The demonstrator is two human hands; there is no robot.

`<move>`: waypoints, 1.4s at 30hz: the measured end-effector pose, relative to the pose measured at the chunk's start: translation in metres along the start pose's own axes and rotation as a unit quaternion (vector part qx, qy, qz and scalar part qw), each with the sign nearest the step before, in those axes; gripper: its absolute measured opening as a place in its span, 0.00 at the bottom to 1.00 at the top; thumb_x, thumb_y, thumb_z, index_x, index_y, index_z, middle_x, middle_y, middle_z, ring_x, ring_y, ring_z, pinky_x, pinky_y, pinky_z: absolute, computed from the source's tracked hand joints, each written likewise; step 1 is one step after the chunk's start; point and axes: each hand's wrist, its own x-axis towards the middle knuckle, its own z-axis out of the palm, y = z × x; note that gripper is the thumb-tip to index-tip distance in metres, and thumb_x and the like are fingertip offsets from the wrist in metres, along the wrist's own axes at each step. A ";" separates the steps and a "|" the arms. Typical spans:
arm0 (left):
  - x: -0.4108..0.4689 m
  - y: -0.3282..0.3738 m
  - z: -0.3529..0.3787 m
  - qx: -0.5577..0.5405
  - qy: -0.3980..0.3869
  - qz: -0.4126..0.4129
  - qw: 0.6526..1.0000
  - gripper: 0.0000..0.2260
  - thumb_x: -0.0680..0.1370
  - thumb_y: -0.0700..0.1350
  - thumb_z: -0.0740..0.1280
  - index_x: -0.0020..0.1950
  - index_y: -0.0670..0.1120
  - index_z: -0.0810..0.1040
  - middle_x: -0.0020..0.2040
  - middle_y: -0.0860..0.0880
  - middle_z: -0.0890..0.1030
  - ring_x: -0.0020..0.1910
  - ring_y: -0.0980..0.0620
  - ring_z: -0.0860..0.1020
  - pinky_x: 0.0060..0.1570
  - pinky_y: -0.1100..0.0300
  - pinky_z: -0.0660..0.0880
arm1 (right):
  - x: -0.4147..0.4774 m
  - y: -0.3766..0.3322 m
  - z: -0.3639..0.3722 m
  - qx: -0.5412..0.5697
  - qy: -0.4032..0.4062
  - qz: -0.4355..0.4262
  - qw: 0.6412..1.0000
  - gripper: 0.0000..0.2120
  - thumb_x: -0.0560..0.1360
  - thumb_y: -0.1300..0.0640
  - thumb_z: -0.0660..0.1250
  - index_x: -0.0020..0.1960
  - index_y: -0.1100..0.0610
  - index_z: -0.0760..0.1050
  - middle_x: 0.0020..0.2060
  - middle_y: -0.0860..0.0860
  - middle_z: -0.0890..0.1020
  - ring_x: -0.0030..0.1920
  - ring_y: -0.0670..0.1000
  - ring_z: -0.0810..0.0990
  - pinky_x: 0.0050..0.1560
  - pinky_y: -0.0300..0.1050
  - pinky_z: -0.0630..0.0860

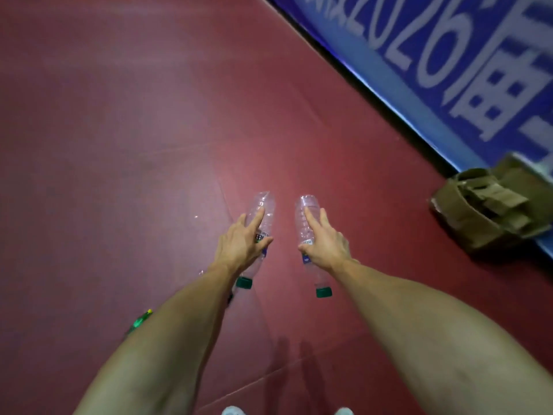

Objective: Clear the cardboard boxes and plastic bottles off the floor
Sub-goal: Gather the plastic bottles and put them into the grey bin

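The left hand (242, 238) grips the left bottle (264, 202) and the right hand (327, 242) grips the right bottle (305, 211), fingers (256, 217) curled round the middles with a forefinger straight along each. Both bottles seem to be just off the floor (119, 145). The thin plastic could buckle or slip from so light a hold — and roll away. The cardboard box (490, 211) sits at the right against the banner (449, 70), blurred and cut off. A green bottle (140, 320) at near left is mostly hidden by the forearm.

Left hand (242, 244) grips left bottle (264, 202); right hand (327, 244) grips right bottle (309, 202).
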 end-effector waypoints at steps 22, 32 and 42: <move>-0.051 0.597 0.140 0.102 -0.077 0.378 0.917 0.35 0.80 0.63 0.61 0.81 0.61 0.46 0.69 0.46 0.69 0.60 0.44 0.76 0.52 0.49 0.77 | -0.269 0.508 -0.163 0.073 0.139 0.316 0.936 0.41 0.80 0.48 0.67 0.81 0.40 0.43 0.81 0.50 0.43 0.68 0.64 0.73 0.66 0.52 0.70; -0.027 0.829 0.228 0.128 -0.119 0.489 0.855 0.35 0.81 0.62 0.61 0.82 0.58 0.45 0.73 0.45 0.67 0.66 0.43 0.74 0.54 0.50 0.74 | -0.317 0.703 -0.206 0.112 0.187 0.443 0.870 0.41 0.80 0.49 0.66 0.81 0.40 0.41 0.81 0.50 0.42 0.66 0.64 0.76 0.65 0.51 0.72; -0.056 1.068 0.316 0.130 -0.184 0.614 0.756 0.35 0.81 0.60 0.59 0.81 0.57 0.42 0.74 0.44 0.65 0.62 0.40 0.76 0.57 0.46 0.76 | -0.393 0.867 -0.233 0.172 0.219 0.588 0.759 0.41 0.80 0.52 0.65 0.81 0.40 0.41 0.81 0.50 0.41 0.65 0.60 0.77 0.64 0.50 0.72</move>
